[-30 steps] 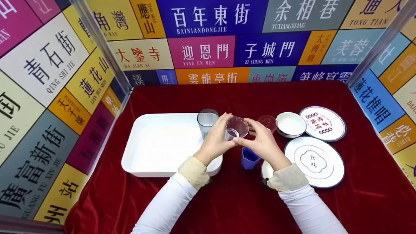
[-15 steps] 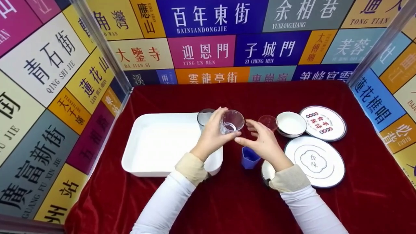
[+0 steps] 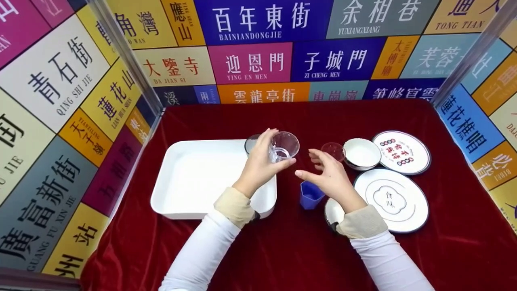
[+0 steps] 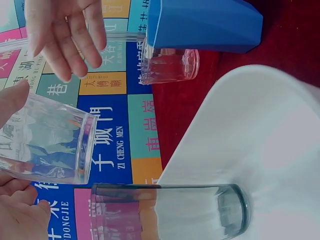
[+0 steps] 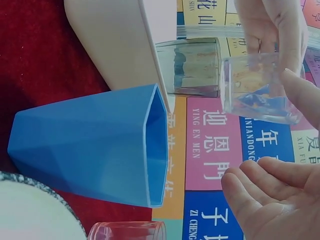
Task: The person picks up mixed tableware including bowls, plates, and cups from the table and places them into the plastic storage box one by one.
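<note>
My left hand (image 3: pixel 260 165) grips a clear glass (image 3: pixel 285 145), fingers round its far side and thumb in front, held up near the right end of the white tray (image 3: pixel 161 182). A taller grey-tinted glass (image 4: pixel 175 210) stands in that tray, partly hidden behind the left hand in the head view. My right hand (image 3: pixel 329 173) is apart from the clear glass, its fingers relaxed and holding nothing. Below it stands a blue angular cup (image 3: pixel 310 196). Just past the right fingers is a reddish clear glass (image 3: pixel 333 152).
Right of the hands are a white bowl (image 3: pixel 362 153), a plate with red characters (image 3: pixel 400 151) and a blue-rimmed plate (image 3: pixel 389 220). Another bowl (image 3: pixel 333 210) is partly under the right wrist. Red velvet cloth (image 3: pixel 282 258) covers the table; sign-printed panels (image 3: pixel 250 64) surround it.
The clear glass was held between both hands; the right hand has let go and drawn back slightly. The left hand has moved it left and away, toward the tray.
</note>
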Demonstrator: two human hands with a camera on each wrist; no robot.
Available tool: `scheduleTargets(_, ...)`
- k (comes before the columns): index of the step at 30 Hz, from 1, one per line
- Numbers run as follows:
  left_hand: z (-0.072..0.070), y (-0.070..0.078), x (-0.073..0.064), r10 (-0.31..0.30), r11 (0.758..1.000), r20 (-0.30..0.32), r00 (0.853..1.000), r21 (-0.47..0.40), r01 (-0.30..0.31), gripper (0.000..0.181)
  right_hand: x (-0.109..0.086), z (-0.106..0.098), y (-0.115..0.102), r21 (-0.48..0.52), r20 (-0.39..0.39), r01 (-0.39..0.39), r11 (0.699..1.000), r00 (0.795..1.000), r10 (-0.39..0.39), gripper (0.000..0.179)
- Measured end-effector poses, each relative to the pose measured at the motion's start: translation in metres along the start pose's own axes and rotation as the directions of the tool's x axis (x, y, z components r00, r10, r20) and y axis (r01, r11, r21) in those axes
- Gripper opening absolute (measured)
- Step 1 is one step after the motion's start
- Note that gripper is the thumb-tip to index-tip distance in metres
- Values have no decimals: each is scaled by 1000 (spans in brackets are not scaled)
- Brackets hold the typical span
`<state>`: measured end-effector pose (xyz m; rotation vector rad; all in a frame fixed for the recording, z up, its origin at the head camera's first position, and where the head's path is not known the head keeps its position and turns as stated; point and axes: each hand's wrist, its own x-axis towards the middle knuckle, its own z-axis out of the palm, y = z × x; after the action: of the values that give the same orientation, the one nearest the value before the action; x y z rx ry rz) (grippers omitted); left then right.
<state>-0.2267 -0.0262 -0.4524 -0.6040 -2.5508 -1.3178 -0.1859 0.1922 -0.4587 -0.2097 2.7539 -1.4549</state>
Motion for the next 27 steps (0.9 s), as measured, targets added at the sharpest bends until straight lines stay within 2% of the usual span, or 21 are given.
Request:
scheduleTargets(10,-12,2,8,-40,999,-39,998,17,40,89,0,-1,7,0,-10,-11,1000,1000,11,87)
scheduleTargets(17,-20,-3,9,-43,999,-68,997,11,44,90,1,0,10,0,-16,-4,1000,1000,4,87)
scheduleTargets(27,-27,-14,11,-39,998,-107,993,52,45,90,-1,-3,14,-16,-32,-18,1000,999,17,85)
